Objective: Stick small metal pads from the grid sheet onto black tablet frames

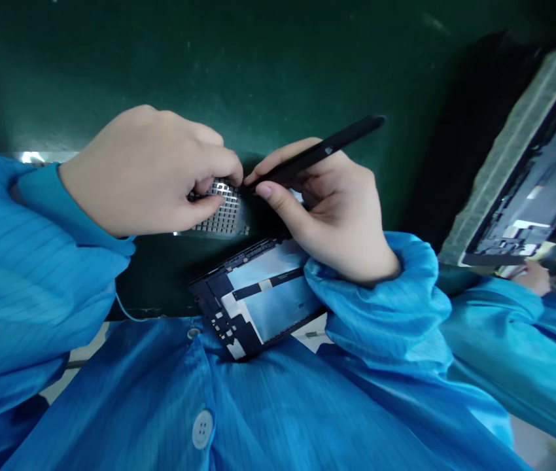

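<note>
Black tool (327, 149), blue smock (145, 392) (finely striped).

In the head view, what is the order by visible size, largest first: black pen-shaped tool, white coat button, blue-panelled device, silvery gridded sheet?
1. Blue-panelled device
2. Black pen-shaped tool and silvery gridded sheet: unsure, the left hand hides part of the sheet
3. White coat button

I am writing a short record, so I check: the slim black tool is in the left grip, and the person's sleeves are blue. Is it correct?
Not fully: the head view shows the slim black tool in the right grip. The person's sleeves are blue, as you say.
</note>
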Demonstrator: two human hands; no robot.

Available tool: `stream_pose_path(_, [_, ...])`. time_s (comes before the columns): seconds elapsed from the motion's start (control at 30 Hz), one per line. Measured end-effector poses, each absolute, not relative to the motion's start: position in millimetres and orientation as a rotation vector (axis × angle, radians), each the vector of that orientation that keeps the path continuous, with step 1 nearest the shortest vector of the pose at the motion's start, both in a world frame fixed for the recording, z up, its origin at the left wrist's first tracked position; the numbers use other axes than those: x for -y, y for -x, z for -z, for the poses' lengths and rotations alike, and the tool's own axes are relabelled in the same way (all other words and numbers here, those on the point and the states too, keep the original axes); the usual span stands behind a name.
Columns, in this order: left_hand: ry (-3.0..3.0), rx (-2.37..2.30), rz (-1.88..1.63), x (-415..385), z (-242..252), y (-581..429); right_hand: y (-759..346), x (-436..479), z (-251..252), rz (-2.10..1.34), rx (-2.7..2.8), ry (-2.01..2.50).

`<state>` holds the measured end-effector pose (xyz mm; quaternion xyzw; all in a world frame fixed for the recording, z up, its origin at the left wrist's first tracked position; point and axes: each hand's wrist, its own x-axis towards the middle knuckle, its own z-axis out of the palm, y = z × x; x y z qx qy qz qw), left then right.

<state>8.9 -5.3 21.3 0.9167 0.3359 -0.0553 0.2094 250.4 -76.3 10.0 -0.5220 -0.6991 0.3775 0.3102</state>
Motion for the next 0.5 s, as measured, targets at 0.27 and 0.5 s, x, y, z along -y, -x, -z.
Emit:
stream_pose_path(0.27, [-2.543,-0.872,-0.032,3.9,-11.2,-1.7,-258.5,101.6,-16.4,-0.926,1.553,1.431])
stream_pose_path(0.5, [-2.579,-0.836,-0.108,3.9,-6.2,2.9,-262.5,159.5,9.1,-0.482,1.303,1.458])
